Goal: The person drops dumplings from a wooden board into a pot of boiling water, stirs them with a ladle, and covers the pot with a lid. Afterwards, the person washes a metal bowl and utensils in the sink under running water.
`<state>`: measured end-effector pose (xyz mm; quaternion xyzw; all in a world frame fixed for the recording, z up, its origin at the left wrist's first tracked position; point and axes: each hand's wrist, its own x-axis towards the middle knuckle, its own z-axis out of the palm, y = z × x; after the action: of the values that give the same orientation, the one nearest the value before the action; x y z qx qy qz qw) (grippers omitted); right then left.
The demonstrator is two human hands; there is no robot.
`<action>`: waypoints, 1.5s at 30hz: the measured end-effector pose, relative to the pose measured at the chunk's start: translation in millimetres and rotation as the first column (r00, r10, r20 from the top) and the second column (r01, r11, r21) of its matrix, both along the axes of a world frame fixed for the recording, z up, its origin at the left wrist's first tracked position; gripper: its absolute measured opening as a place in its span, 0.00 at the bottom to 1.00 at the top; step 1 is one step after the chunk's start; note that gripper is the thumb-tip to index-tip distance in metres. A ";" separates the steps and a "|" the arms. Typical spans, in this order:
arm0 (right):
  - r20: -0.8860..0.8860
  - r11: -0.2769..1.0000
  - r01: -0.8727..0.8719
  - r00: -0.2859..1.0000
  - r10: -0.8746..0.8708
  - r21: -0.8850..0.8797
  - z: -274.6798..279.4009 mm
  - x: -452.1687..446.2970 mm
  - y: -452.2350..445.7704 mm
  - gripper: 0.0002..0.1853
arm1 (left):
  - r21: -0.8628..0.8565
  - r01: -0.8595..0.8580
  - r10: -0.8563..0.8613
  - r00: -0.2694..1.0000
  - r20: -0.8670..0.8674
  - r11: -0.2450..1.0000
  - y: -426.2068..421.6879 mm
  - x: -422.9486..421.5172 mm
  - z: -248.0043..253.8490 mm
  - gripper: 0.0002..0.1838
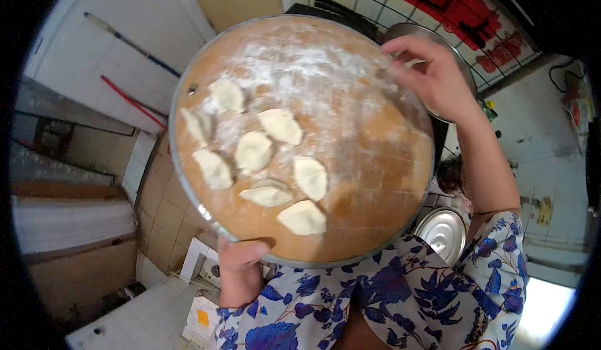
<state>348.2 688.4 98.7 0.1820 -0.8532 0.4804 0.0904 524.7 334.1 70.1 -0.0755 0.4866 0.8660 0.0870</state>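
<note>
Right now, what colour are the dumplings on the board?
The dumplings are creamy white, best in the head view.

The round board (375,193), which the left hand (243,257) holds at the edge, looks like wood, matt and marked with fine lines. Its rim (205,213) seems to be metal, with a bright shine just beyond this hand. To the left of the right hand (433,77), white flour (294,62) makes the surface dry and powdery. The dumplings (253,151), beyond the left hand, have smooth, matt dough. Below the right hand, the lid (443,234) is glossy metal, and the sleeve (501,250) is printed cloth.
</note>
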 end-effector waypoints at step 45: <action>0.662 0.785 0.462 0.744 -0.090 -0.413 -48.0 -54.7 99.2 0.20 | -0.107 -0.045 0.034 0.994 -0.105 0.993 14.9 -22.9 -2.0 0.45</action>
<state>293.5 787.6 50.7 -0.1516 -0.6765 0.7175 -0.0676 501.8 349.0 68.1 -0.0450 0.5356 0.8423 0.0404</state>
